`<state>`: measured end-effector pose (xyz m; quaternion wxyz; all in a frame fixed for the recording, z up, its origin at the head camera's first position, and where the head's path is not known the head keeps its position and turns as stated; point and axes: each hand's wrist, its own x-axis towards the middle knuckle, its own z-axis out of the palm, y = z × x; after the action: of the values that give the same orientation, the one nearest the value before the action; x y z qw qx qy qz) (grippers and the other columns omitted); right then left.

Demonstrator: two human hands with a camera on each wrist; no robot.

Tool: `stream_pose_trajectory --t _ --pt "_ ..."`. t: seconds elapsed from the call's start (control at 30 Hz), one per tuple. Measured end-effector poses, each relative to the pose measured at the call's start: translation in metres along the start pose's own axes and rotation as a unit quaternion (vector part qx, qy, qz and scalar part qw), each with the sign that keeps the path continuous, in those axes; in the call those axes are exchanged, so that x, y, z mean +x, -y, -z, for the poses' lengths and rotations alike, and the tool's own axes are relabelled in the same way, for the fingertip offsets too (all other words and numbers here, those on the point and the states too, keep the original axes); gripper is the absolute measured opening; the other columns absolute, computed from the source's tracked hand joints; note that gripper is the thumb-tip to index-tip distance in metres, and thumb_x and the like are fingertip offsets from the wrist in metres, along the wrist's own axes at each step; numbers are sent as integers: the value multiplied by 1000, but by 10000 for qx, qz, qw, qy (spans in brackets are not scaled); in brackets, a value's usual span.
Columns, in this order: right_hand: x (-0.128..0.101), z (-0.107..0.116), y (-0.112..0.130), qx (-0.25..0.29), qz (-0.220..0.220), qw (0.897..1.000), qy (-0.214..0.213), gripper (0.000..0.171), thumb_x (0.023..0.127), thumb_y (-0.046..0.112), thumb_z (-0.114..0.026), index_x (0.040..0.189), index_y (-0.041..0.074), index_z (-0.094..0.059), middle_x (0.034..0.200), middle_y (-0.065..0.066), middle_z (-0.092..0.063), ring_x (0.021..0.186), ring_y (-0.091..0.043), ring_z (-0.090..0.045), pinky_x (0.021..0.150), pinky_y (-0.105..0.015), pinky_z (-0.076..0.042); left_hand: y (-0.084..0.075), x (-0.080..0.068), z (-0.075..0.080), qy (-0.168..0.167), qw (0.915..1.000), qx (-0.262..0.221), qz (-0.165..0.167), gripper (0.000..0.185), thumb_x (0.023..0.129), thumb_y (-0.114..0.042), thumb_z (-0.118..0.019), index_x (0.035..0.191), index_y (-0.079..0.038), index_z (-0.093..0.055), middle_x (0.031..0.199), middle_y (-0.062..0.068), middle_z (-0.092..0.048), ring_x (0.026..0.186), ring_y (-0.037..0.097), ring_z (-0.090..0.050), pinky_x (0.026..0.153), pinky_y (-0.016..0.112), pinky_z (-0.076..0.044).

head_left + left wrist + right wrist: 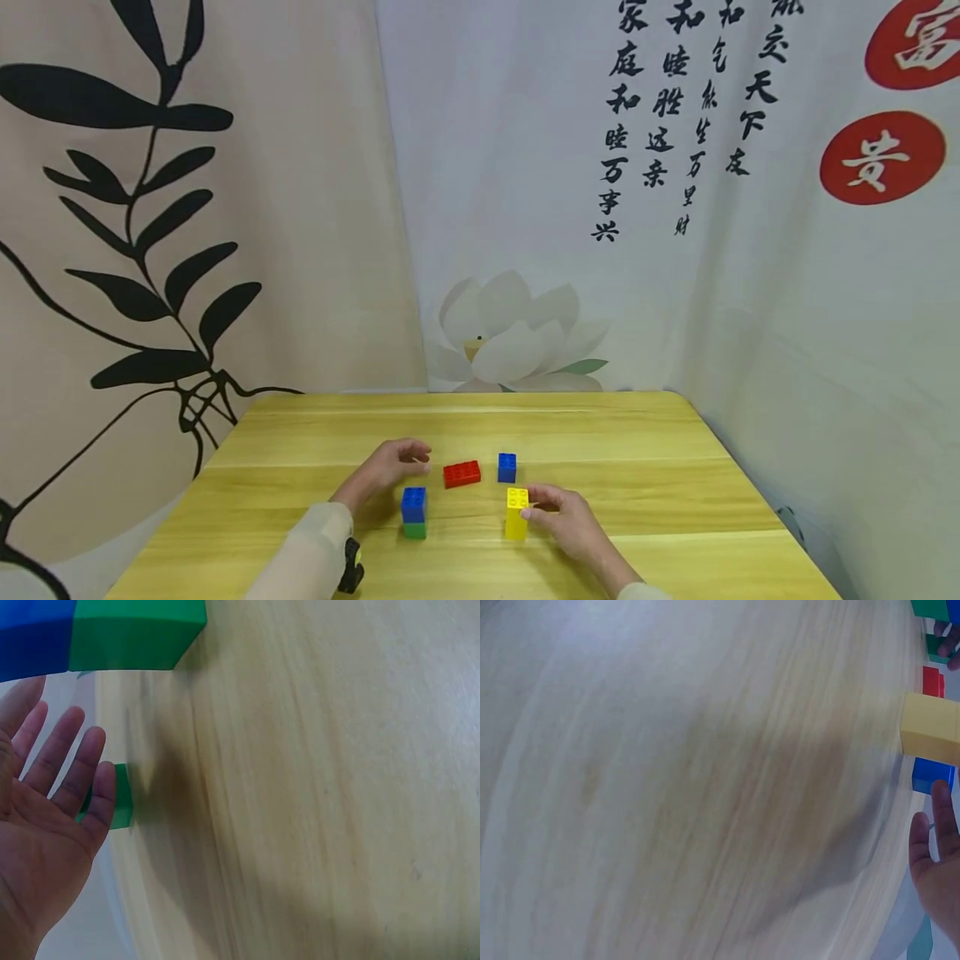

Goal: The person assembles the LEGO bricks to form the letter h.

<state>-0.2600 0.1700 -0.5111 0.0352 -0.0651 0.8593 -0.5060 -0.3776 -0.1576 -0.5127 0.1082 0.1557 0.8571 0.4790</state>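
A blue toy brick sits on a green one, forming a small stack (414, 511). Just behind and left of it is my left hand (390, 467), fingers relaxed and holding nothing. Partly hidden behind those fingers in the left wrist view is another green brick (122, 796). A tall yellow brick stack (516, 515) stands upright at right. My right hand (564, 521) is at its right side, thumb and fingers spread. In the right wrist view the visible fingers look apart from the yellow; whether any fingertip touches it, I cannot tell.
A red brick (461, 474) lies between the two stacks, farther back. To its right is a blue brick (507, 467), behind the yellow stack. Everything rests on a wooden table (637, 450), with a printed curtain (337, 208) hanging behind its far edge.
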Motion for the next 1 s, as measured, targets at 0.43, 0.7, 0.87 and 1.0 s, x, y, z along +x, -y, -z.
stream_pose_trajectory --t 0.43,0.7,0.87,1.0 --pt "1 0 -2 18 95 10000 -3 51 88 40 -71 129 9 -63 121 -9 -69 109 -24 -63 92 -44 -54 8 9 -11 238 9992 45 -329 41 91 -22 -70 126 -2 -61 122 15 -65 109 28 -63 94 47 -54" --pt "1 2 -1 -16 112 9999 24 47 88 37 -71 127 10 -64 118 -8 -71 107 -23 -64 89 -41 -55 13 20 -17 389 9984 180 -376 43 88 -25 -74 123 -3 -63 117 13 -67 104 24 -62 91 42 -55" --pt "1 3 -1 34 144 9999 64 46 88 35 -72 126 10 -65 118 -10 -70 106 -23 -64 87 -40 -55 15 29 -21 459 9972 394 -430 45 85 -29 -77 121 -5 -65 111 9 -68 98 19 -60 86 36 -54" --pt "2 3 -1 97 129 9998 75 47 88 36 -71 126 10 -64 119 -9 -70 106 -22 -63 88 -40 -55 16 36 -24 476 9971 496 -339 44 82 -31 -79 118 -9 -67 108 4 -68 93 17 -58 83 32 -51"
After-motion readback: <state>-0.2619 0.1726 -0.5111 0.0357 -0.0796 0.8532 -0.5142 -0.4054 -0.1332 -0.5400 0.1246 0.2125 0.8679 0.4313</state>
